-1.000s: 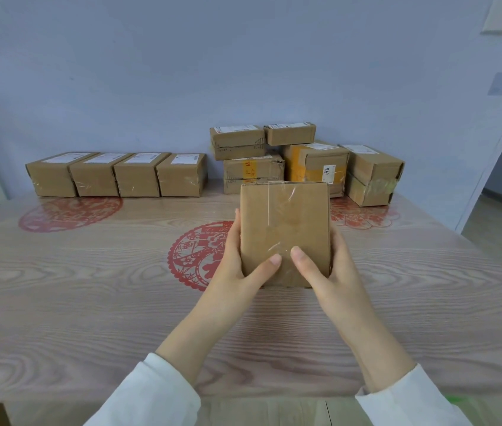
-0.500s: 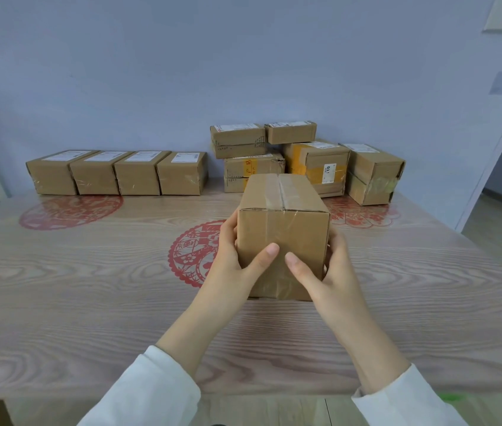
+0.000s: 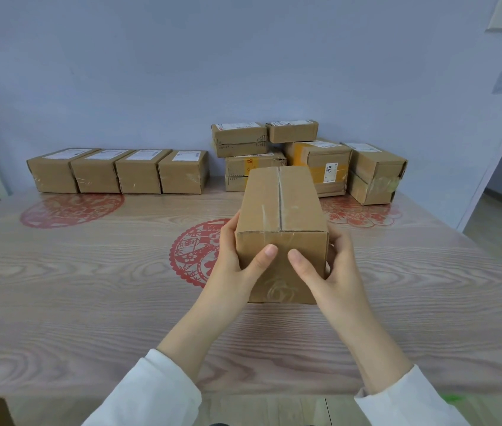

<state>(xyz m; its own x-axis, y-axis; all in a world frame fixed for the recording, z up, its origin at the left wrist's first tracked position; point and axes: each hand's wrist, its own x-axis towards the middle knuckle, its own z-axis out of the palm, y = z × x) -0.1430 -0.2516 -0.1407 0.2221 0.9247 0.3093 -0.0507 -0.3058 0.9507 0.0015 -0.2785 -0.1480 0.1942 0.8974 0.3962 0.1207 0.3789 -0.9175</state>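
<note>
- Tipped over since a second ago, the cardboard box (image 3: 280, 235) now shows its long taped seam face upward, where one broad flat face stood toward the camera before.
- It is held between both hands over the middle of the table (image 3: 90, 302); its lower edge seems to rest on the wood, though it may hang just above it.
- The left hand (image 3: 234, 265) grips the box's left side, with its thumb across the near face.
- The right hand (image 3: 332, 272) grips the right side the same way; the two thumb tips are near each other but apart.
- A red paper-cut motif (image 3: 194, 253) lies on the table just left of the box, partly under the left hand.
- A row of four boxes (image 3: 117, 170) stands side by side at the far left by the wall.
- A pile of boxes (image 3: 317, 161) stands behind the held box, apart from it.
</note>
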